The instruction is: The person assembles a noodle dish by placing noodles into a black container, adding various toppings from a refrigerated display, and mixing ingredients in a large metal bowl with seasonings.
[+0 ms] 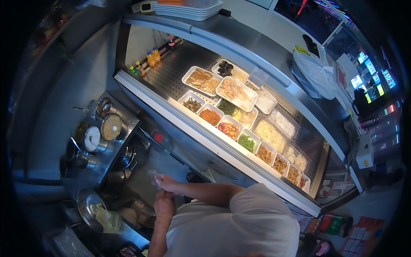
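Both hands meet low-centre: right hand (166, 183) pinching thin clear plastic (153, 174), left hand (164, 204) touching right wrist, grip unclear; w/ metal bowl (87, 205) nearby, left.

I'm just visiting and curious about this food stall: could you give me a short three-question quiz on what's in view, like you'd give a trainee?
1. True or false: the person's two hands are far apart.
2. What stands in the back left corner of the display case? A) bottles B) bowls C) knives
3. What colour are the trays that hold the food?

Key
1. False: the left hand and right hand meet, the right one pinching a thin clear plastic piece.
2. A: small bottles in the display case.
3. White: trays.
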Tool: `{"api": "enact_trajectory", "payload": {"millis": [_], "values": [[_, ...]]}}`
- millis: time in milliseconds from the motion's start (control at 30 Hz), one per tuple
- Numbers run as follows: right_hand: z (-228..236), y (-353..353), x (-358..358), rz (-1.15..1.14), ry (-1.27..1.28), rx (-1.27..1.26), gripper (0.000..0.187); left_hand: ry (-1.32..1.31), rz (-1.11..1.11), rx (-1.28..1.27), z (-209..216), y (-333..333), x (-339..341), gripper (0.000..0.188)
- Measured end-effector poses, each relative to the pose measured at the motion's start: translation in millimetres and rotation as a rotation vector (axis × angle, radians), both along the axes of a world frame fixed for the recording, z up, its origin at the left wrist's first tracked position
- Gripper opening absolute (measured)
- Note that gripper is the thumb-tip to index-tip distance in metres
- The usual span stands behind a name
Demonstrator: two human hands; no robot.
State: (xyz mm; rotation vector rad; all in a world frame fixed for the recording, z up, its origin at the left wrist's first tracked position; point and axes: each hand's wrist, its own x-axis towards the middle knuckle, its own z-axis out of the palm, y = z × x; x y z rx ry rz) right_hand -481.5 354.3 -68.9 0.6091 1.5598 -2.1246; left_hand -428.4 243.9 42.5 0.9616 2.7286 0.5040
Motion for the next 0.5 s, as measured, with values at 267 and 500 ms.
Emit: {"api": "enact_trajectory", "payload": {"millis": [267, 500], "values": [[-2.0, -25.8, 25.0, 0.119, -0.197, -0.340, 0.076, 0.045, -0.030, 0.185, 9.3, -37.4, 39.6, 0.022], [3.6, -49.9, 79.9, 0.150, -0.178, -0.320, 0.068, 0.023, -0.022, 0.312, -3.0, -74.7, 90.0, 0.028]]}}
